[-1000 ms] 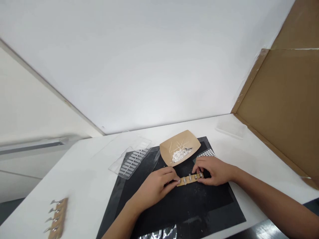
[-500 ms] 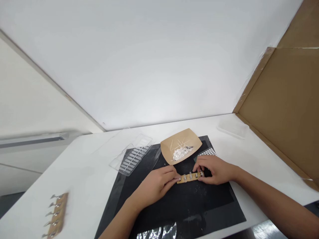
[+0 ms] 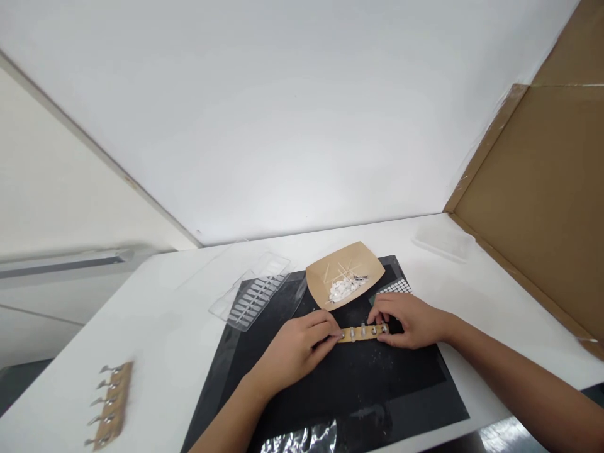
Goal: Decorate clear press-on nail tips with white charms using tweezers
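A narrow tan strip [image 3: 358, 333] with several small metal studs and clear nail tips along it lies over the black mat [image 3: 325, 390]. My left hand [image 3: 306, 343] pinches its left end, thumb and fingers closed near the leftmost stud. At the other end, my right hand [image 3: 406, 321] grips the strip between thumb and fingers, by the rightmost stud. Behind the hands stands a brown paper tray [image 3: 316, 278] holding white scraps and thin white sticks. A sheet of white round stickers [image 3: 396, 287] is partly covered by my right hand.
To the left lies a clear plastic case of nail tips [image 3: 255, 302], its lid open. A second tan strip with metal-stemmed pieces [image 3: 113, 402] sits at the table's left. A translucent lid [image 3: 446, 242] is at the back right. A cardboard panel [image 3: 542, 214] borders the right side.
The view has shifted slightly. Both hands keep their hold on the ends of the strip, with hardly any movement.
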The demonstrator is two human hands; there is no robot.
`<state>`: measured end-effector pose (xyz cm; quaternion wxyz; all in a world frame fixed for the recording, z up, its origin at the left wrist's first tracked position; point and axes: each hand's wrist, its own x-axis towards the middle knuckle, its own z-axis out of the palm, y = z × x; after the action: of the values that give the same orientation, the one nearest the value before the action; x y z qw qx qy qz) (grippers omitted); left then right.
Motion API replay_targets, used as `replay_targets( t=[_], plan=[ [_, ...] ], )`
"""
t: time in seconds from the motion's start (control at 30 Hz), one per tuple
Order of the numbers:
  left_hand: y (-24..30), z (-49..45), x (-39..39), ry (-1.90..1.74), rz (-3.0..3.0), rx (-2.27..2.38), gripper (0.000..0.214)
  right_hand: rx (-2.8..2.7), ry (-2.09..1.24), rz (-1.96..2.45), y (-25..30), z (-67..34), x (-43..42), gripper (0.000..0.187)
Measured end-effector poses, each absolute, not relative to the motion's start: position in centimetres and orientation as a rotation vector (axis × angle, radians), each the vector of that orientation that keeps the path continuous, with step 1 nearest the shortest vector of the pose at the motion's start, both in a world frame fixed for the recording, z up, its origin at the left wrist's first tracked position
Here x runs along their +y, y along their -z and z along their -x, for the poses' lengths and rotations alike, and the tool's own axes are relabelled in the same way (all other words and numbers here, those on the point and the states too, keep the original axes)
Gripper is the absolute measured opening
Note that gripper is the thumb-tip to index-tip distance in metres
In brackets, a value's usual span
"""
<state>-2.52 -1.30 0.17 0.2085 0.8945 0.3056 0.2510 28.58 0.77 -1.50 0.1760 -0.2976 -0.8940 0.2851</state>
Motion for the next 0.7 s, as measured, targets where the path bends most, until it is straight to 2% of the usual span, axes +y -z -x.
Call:
replay_targets(
  t=[0.4, 0.7],
  plan=[
    [-0.69, 2.04, -1.44, -0.605, -2.333, 0.911, 0.024, -2.528, -0.821, 0.847, 1.56, -28.59, 0.80, 0.028],
    [-0.54, 1.51, -1.93, -0.495, -1.844, 0.968, 0.036, -2.518, -0.808, 0.833, 1.66, -28.56, 0.79, 0.028]
  ],
)
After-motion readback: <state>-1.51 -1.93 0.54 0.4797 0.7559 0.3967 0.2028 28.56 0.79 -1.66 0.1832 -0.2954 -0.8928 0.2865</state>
